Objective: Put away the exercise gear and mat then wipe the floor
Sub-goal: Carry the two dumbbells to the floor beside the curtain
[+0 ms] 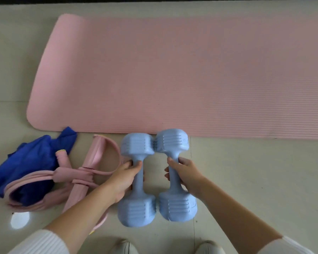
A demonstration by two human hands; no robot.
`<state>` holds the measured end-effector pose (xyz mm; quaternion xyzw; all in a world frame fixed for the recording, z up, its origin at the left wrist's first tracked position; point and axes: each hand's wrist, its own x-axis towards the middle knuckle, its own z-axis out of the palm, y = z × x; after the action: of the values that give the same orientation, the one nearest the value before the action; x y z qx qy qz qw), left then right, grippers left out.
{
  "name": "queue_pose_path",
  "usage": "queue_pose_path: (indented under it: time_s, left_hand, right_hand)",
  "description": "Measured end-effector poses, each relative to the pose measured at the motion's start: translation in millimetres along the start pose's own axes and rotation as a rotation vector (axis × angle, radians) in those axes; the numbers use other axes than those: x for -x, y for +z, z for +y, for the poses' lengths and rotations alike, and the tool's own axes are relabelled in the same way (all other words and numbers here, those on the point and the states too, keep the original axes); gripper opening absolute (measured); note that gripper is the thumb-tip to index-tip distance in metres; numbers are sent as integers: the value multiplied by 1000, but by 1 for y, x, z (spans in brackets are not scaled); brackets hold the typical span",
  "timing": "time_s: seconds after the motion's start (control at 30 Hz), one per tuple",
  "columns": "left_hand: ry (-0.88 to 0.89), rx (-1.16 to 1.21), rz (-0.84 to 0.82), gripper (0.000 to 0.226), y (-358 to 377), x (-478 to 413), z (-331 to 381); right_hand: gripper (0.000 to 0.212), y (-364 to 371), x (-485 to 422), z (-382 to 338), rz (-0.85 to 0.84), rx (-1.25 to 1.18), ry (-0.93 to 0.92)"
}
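Gripping dumbbells (pixel 155 177), left hand (pixel 126 177) and right hand (pixel 184 174) fingers curled round handles; mat (pixel 182 76) unrolled at 12 o'clock, floor unwiped.

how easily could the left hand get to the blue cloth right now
Probably not yet: the left hand grips a dumbbell. The cloth lies near, to its left, with the pink band partly over it; nothing else blocks the way.

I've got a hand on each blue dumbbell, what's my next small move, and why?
Probably lift both straight up and carry them off. Your left hand grips the left dumbbell by its handle, your right hand the right dumbbell. They seem to lie side by side on the floor beside the flat pink mat.
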<state>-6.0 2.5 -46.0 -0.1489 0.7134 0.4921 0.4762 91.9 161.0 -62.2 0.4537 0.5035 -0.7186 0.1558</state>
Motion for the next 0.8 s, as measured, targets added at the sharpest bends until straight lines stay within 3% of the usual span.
queue_pose_path:
  time_s: [0.27,0.6,0.8]
  left_hand:
    - [42,-164,-66,15,31,124,88]
    - [50,-251,-242,19,113,435,287]
    - [77,-426,-366,17,193,569,340]
  right_hand:
    - [18,-30,141,-72,130,-48,-12]
    - [17,-102,483,-230,330,-274,-25]
    - [20,-164,652,-252,455,-460,-19]
